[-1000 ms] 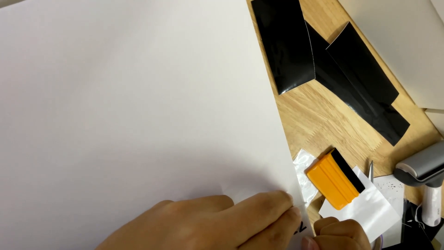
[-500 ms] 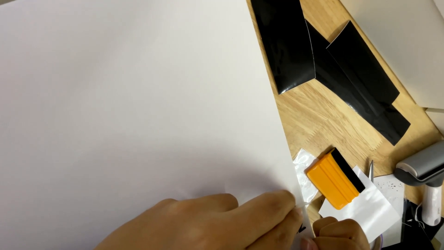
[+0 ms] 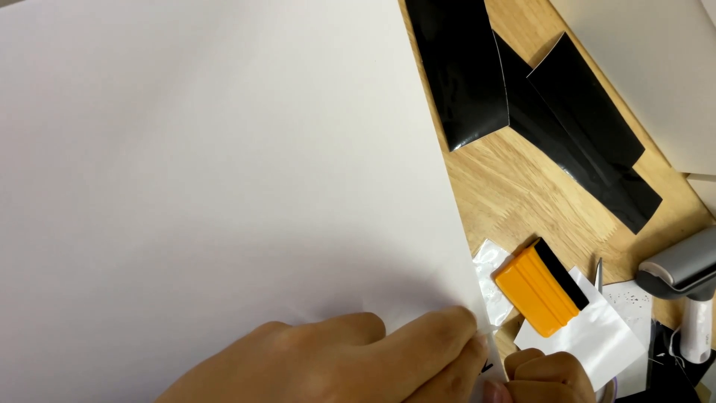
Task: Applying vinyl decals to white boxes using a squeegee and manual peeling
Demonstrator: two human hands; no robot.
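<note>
A large white sheet [image 3: 224, 172] covers most of the view and lies over a wooden table [image 3: 522, 186]. My left hand [image 3: 335, 362] rests at the bottom with its fingers together, the tips pressed on the sheet's lower right corner. My right hand [image 3: 548, 377] is just right of that corner, fingers curled, mostly cut off by the frame edge. A small dark tip shows between the two hands; what it belongs to is hidden. An orange squeegee [image 3: 538, 289] with a black edge lies just above my right hand.
Three glossy black film strips [image 3: 462, 67] [image 3: 585, 101] [image 3: 567, 160] lie on the wood at the upper right. White paper scraps [image 3: 597, 339] sit under the squeegee. A grey-handled tool [image 3: 682, 269] is at the right edge, and a pale board [image 3: 649, 60] fills the top right.
</note>
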